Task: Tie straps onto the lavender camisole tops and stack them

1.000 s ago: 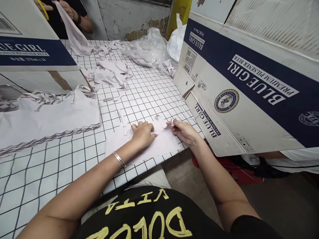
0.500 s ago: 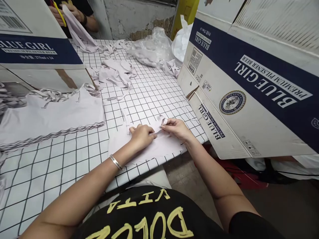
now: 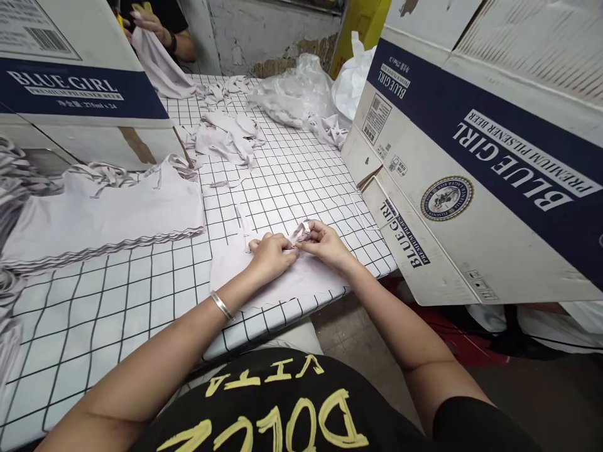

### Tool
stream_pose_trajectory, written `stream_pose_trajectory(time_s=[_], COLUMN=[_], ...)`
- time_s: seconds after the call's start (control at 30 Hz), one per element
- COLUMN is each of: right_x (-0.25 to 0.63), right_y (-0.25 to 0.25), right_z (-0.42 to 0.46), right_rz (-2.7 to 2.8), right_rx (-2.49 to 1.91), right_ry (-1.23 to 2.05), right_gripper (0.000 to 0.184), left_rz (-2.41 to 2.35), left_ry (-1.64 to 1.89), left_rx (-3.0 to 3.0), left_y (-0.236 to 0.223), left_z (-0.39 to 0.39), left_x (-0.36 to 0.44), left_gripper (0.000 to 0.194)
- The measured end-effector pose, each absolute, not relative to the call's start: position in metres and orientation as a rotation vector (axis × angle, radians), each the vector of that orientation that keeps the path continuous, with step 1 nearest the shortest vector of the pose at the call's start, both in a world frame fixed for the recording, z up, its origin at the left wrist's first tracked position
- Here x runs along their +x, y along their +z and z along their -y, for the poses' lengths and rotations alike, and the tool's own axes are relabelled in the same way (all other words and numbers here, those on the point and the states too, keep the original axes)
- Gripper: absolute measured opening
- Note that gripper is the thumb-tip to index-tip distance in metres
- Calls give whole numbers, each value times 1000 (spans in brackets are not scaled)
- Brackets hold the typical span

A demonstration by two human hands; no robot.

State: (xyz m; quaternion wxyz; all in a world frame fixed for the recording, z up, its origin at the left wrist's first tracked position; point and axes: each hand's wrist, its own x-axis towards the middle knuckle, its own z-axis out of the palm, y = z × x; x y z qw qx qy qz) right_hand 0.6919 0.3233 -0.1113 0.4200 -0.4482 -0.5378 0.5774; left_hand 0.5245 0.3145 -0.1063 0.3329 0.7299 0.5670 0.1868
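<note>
A pale pink camisole top (image 3: 282,282) lies flat at the table's near edge, one thin strap reaching up at its left. My left hand (image 3: 272,256) rests on its upper edge, thumb and fingers pinched on the fabric. Beside it, my right hand (image 3: 327,248) is closed on the other shoulder strap (image 3: 301,231), which loops up over the fingers. The fingertips of both hands nearly meet at the strap's base. Whatever small thing may be between them is too small to make out.
A stack of similar tops (image 3: 108,213) lies on the left of the grid-patterned tablecloth (image 3: 277,182). Cardboard boxes stand left (image 3: 85,81) and right (image 3: 443,169). Further back are more garments (image 3: 226,138), clear plastic (image 3: 296,88) and a co-worker's hand (image 3: 153,25) holding cloth.
My right hand has shifted slightly left toward my left hand, and its fingers have curled more around the strap. The camera view has turned a little left.
</note>
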Motion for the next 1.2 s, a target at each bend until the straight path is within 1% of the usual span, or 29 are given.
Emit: stream_pose_trajectory(time_s=[0.2, 0.53, 0.7, 0.77, 0.93, 1.2], right_x=[692, 697, 705, 708, 702, 690], right_y=[-114, -115, -112, -110, -108, -107], right_z=[-323, -321, -321, -322, -323, -319], right_rz=[1322, 1443, 1537, 1523, 1387, 1367], right_rx=[-1094, -1031, -1130, -1131, -1101, -1088], right_ry=[1467, 1478, 1390, 1369, 1412, 1461], right_gripper=[41, 31, 26, 28, 39, 41], left_rz=[-1461, -1448, -1467, -1474, -1463, -1477], left_ry=[464, 499, 549, 562, 562, 563], left_rx=[1887, 1822, 1785, 1783, 1814, 1767], left_y=[-103, -106, -106, -105, -104, -102], left_z=[-315, -314, -315, -315, -314, -314], left_x=[525, 525, 524, 524, 526, 527], left_gripper=[21, 16, 15, 14, 15, 14])
